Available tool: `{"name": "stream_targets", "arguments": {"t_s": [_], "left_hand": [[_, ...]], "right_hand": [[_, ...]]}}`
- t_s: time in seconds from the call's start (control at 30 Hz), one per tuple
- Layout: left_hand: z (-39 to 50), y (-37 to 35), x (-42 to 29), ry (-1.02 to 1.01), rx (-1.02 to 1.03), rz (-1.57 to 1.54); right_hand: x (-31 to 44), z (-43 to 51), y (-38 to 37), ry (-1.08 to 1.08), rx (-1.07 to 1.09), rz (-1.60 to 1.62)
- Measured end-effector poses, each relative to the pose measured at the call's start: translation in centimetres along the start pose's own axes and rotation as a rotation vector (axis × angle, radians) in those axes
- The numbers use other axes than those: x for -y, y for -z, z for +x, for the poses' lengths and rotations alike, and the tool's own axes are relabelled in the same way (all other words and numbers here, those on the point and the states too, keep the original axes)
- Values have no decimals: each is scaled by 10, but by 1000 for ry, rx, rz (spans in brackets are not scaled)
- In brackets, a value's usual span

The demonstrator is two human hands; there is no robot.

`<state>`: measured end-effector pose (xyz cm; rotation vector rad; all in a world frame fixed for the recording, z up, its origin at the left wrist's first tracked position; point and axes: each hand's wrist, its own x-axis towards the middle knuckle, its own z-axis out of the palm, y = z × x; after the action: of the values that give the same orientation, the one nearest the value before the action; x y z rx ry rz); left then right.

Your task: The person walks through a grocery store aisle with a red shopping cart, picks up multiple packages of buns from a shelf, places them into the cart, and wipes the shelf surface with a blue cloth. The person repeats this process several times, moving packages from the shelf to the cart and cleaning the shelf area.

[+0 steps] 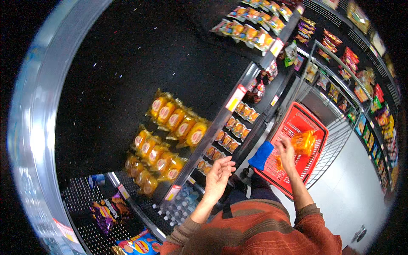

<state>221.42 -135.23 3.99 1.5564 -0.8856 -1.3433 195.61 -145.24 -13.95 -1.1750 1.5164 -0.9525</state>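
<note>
My left hand (217,180) is held in front of the shelf, palm turned partly up, with nothing in it and its fingers loosely apart. Just beyond it are small packs of round cakes (227,140) on a lower shelf. My right hand (287,156) hovers over a red plastic shopping basket (312,118), its fingers apart and bent, holding nothing that I can see. Beside it in the basket lies an orange-yellow wrapped pack (304,142); another orange item is partly hidden behind my wrist. A blue cloth (262,155) hangs over the basket's near left edge.
A wire shopping cart (331,162) surrounds the basket. On the black shelf to the left sit bagged yellow cakes (175,118), behind a rail with price tags (236,97). Water bottles (180,207) and crisp bags (140,244) stand lower. Snack shelves (376,111) line the right.
</note>
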Motion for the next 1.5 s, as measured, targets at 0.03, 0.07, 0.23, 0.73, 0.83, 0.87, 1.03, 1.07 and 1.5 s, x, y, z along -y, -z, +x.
{"name": "stream_targets", "arguments": {"t_s": [0.03, 0.07, 0.23, 0.73, 0.83, 0.87, 1.03, 1.07, 1.5], "left_hand": [[-6, 5, -2, -8, -20, -7], [-11, 10, -3, -22, -44, -12], [-52, 41, -4, -113, -252, -57], [-95, 107, 6, -173, -609, -519], [-90, 110, 3, -193, -613, -525], [-90, 110, 3, -197, -629, -562], [-92, 102, 7, -331, -629, -375], [-92, 100, 10, -339, -581, -362], [-41, 71, -34, -427, -379, 379]], "right_hand": [[29, -9, -14, -95, 148, 117], [59, -17, -33, -11, 223, 170], [185, -69, -103, 522, 532, 71], [237, -109, -199, 533, 641, -121], [241, -112, -199, 486, 678, -85], [245, -116, -198, 469, 654, -46], [260, -130, -167, 595, 658, -86], [259, -129, -157, 582, 672, -156], [69, -104, 32, 147, 10, -680]]}}
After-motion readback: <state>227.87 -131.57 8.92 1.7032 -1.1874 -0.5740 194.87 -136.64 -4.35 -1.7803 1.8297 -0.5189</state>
